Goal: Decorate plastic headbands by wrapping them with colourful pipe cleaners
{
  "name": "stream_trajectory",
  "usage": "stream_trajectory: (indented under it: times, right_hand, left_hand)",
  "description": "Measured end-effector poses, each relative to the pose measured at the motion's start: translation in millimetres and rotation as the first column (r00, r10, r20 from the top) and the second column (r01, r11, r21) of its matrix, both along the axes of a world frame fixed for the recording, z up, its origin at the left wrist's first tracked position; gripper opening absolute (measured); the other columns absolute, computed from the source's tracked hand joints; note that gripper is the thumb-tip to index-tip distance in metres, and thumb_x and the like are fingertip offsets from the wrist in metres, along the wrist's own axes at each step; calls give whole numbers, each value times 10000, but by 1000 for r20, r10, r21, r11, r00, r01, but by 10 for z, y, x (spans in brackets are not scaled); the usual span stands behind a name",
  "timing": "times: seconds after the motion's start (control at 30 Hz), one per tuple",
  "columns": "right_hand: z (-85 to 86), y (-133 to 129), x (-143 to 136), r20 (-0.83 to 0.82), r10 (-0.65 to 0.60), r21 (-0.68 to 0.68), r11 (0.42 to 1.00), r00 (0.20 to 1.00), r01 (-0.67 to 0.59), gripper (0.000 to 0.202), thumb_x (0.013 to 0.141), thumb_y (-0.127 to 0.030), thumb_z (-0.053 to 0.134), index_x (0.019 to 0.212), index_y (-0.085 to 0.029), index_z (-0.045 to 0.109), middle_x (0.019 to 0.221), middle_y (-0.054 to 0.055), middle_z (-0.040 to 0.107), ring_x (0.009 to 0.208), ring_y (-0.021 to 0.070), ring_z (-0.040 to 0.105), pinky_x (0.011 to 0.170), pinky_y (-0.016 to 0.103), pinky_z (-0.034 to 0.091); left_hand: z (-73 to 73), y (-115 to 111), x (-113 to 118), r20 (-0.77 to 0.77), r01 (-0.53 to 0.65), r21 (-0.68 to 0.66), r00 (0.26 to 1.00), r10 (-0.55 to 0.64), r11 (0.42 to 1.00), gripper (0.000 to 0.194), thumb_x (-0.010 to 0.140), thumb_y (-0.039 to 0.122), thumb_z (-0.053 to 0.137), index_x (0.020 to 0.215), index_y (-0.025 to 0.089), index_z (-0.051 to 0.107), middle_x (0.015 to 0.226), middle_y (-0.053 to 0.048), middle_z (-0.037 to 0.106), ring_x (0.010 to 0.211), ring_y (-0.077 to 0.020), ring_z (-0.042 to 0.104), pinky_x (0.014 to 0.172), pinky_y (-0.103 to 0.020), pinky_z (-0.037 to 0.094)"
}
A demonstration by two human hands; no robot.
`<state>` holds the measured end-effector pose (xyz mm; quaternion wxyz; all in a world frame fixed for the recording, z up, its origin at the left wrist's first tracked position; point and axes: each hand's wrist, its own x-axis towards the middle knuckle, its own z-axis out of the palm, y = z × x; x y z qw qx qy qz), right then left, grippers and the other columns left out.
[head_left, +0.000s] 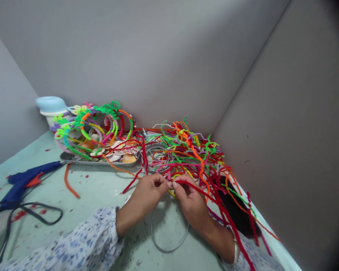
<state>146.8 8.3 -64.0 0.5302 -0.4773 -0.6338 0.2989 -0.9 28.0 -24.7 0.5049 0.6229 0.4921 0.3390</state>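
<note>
My left hand (pixel 152 190) and my right hand (pixel 189 197) meet fingertip to fingertip near the middle of the view. Both pinch a red pipe cleaner (pixel 197 188), whose long end runs over my right hand and down to the lower right. Below them a thin grey wire ring (pixel 168 251) hangs or lies, its upper part hidden by my hands. Just behind the fingers are yellow and pink pipe cleaners and a coil of silver wire (pixel 154 154).
A metal tray (pixel 98 162) of shells stands back left, with colourful pipe-cleaner hoops (pixel 84 131) on it. Behind is a white cup with a blue lid (pixel 52 105). A blue glue gun (pixel 22 182) with its cord lies left. Tangled pipe cleaners (pixel 197 146) and a black object (pixel 237 210) are right.
</note>
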Motion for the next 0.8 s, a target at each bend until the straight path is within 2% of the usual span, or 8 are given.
stream_trajectory:
  times: [0.13, 0.33, 0.53, 0.8]
  right_hand:
    - [2, -3, -3, 15, -9, 10, 1000, 1000, 9, 82, 886, -250, 499, 868, -216, 572, 804, 5, 578, 750, 153, 558, 709, 271, 454]
    - [-5, 3, 9, -14, -16, 12, 1000, 1000, 16, 82, 888, -265, 501, 877, -216, 566, 812, 2, 580, 765, 151, 559, 727, 271, 452]
    - [-4, 1, 10, -53, -9, 1, 1000, 999, 9, 86, 886, -278, 507, 874, -217, 565, 807, 3, 579, 754, 150, 558, 712, 267, 455]
    - [19, -20, 20, -82, 7, -28, 1000, 997, -9, 96, 884, -283, 513, 916, -213, 569, 846, 13, 609, 783, 157, 582, 714, 266, 468]
  left_hand:
    - [-7, -32, 19, -36, -12, 107, 999, 16, 994, 193, 789, 302, 526, 696, 150, 597, 625, 13, 548, 591, -133, 479, 555, -239, 358]
    - [60, -95, 43, -132, -5, 281, 990, 44, 960, 169, 825, 243, 500, 775, 148, 630, 764, -38, 628, 732, -164, 566, 684, -262, 419]
    - [80, -104, 40, -135, -2, 293, 990, 44, 956, 150, 821, 217, 508, 797, 144, 638, 797, -52, 640, 764, -173, 583, 713, -268, 431]
    - [46, -93, 35, -51, -48, 247, 997, 63, 968, 175, 836, 267, 501, 799, 152, 628, 769, -31, 625, 726, -160, 559, 662, -248, 417]
